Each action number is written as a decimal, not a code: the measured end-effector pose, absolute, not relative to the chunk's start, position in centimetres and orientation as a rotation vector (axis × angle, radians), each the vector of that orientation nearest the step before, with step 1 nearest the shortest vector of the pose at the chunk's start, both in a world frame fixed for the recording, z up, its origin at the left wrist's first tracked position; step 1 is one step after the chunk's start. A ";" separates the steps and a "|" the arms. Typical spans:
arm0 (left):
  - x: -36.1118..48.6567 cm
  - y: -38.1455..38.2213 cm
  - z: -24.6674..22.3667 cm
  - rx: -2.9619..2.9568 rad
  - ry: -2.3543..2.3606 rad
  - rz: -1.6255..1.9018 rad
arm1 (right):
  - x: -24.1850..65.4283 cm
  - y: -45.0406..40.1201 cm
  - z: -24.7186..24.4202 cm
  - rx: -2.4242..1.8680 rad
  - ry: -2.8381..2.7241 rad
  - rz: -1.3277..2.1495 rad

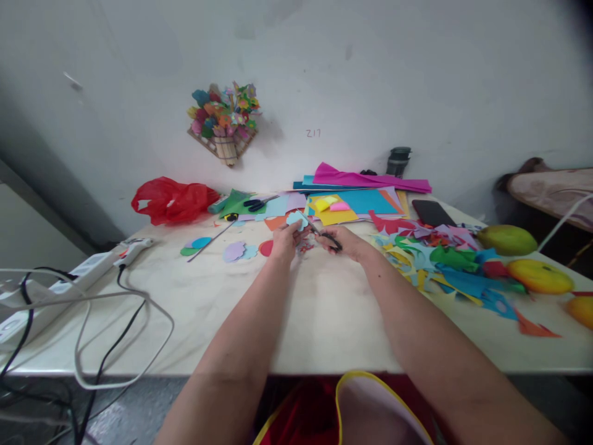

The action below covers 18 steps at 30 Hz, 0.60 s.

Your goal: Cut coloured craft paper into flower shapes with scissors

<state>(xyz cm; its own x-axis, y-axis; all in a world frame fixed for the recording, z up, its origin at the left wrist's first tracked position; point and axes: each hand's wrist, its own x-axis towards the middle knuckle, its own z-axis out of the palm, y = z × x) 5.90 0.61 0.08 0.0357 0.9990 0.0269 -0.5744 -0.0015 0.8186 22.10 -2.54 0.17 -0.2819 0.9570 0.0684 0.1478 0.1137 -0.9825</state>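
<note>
From where I watch, everything hinges on how the light blue paper (296, 219) sits against the scissors (330, 239): it is held up over the table (333, 315), beyond the middle towards the far edge, pinched narrowly in the fingertips of my left hand (287, 240). My right hand (341, 240) has its fingers wrapped around the scissors' dark handles, and from those fingers the paper lies to the left and slightly towards the far edge. The scissors' long axis slants the same way, tips towards the paper's right side; whether the blades touch it, or how widely they are parted, I cannot tell. The left hand is the nearer one, being already on the paper. The piece looks thin and flat, with a wavy, scalloped outline and no obvious long axis. To its left on the table rests a similarly lobed lilac paper (234, 251), with a smooth-edged red paper (265, 248) closer to the left hand. Towards the right edge spreads a loose heap of paper scraps (451, 259), curled and jagged in many colours. Along the far edge, a crinkled magenta sheet (365, 180) tops stacked paper, and near the far left corner slumps a thin, glossy red plastic bag (173, 201).
</note>
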 end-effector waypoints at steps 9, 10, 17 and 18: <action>5.9 0.9 -0.2 0.778 0.684 1.425 | 21.8 -2.7 0.4 -1.134 -1.553 1.254; 5.9 0.9 -0.2 0.776 0.686 1.426 | 21.8 -2.7 0.4 -1.129 -1.552 1.252; 5.9 0.8 -0.1 0.778 0.681 1.422 | 21.8 -2.3 -0.1 -1.104 -1.514 1.258; 5.9 0.8 -0.1 0.780 0.680 1.420 | 21.7 -2.3 -0.1 -1.105 -1.518 1.249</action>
